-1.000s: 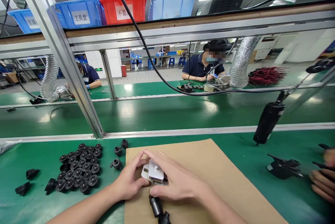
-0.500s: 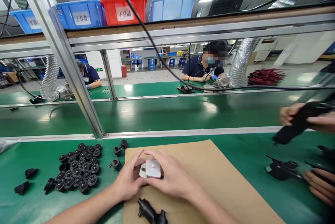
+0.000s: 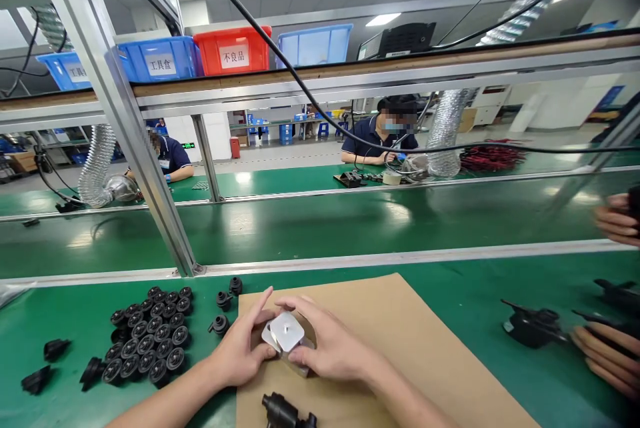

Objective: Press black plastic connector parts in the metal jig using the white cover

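Note:
A pale metal piece (image 3: 287, 331) with rounded square plates and a small central pin is between my two hands, above a brown cardboard sheet (image 3: 380, 348). My left hand (image 3: 243, 346) curves round its left side, thumb against the lower edge and index finger pointing up. My right hand (image 3: 325, 343) grips it from the right, thumb on the lower corner and fingers over the back. A black plastic fitting (image 3: 286, 411) lies on the cardboard below my hands, partly cut off by the frame.
Several round black parts (image 3: 146, 345) are grouped at left on the green bench (image 3: 200, 408). Smaller black fittings (image 3: 219, 325) lie near the cardboard. Another person's hands (image 3: 607, 355) and black parts (image 3: 534, 325) are at right. A metal post (image 3: 135, 141) rises at left; people sit opposite.
The metal piece has turned between my hands and its plates now sit at a slant. The other person's upper hands and black object have moved right, nearly out of view. The view has tilted up slightly.

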The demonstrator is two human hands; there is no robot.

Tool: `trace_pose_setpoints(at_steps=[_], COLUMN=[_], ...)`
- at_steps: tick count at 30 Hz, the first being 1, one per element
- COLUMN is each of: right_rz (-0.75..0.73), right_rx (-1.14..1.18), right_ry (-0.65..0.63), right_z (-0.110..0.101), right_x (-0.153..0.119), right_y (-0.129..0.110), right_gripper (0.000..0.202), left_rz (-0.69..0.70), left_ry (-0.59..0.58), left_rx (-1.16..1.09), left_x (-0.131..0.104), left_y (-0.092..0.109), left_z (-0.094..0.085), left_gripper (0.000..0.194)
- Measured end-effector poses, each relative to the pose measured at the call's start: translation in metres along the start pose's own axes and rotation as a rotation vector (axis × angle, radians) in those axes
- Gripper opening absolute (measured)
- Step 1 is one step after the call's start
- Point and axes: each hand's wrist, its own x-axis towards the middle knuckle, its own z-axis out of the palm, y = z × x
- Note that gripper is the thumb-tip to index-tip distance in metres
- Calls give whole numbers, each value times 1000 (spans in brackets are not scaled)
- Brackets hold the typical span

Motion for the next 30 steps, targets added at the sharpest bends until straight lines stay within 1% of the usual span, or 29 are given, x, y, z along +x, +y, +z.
trace_pose_setpoints(at_steps=[3,4,5,6,7,8,10,12,14,16,17,19,22,23,26,28,29,30], right_rz=[57,73,82,79,61,34,-12,-24,-35,-57,-66,-78,-52,-29,32,40,37,29], right_rx=[-153,-195,-236,-273,-300,-308,-256,-104,96,195,189,103,-36,-78,-217,-301,-328,-338], right_ry=[185,259,320,355,351,308,146,-12,-109,-168,-187,-192,-116,-58,183,313,341,336], right_z=[28,37,43,45,43,37,18,-3,-16,-20,-19,-15,-3,3,28,41,43,41], right_x=[4,6,7,8,9,9,7,4,3,4,5,6,5,4,3,5,6,7], right_y=[-13,-16,-19,-21,-22,-22,-19,-13,-7,-5,-6,-10,-17,-18,-16,-15,-15,-16], right_gripper=[49,44,42,42,43,44,50,62,75,79,78,75,70,66,55,53,51,48], left_rz=[-42,-53,-58,-59,-49,-31,16,41,31,8,3,13,31,27,-14,-31,-32,-27], left_ry=[164,208,234,239,222,189,82,-38,-122,-152,-150,-127,-55,-14,151,218,221,206], left_rx=[89,138,177,201,209,198,136,69,25,5,-2,9,50,72,185,256,271,271], left_x=[-4,-6,-7,-7,-6,-5,-2,1,4,5,4,3,0,-1,-2,-3,-3,-3], left_y=[4,4,4,4,3,2,1,0,0,1,1,2,5,6,7,4,2,-1], left_z=[10,12,13,12,9,6,-3,-11,-17,-20,-20,-16,-5,-1,9,9,7,4], left_gripper=[102,100,98,96,94,94,95,98,98,96,95,97,103,105,105,101,98,96])
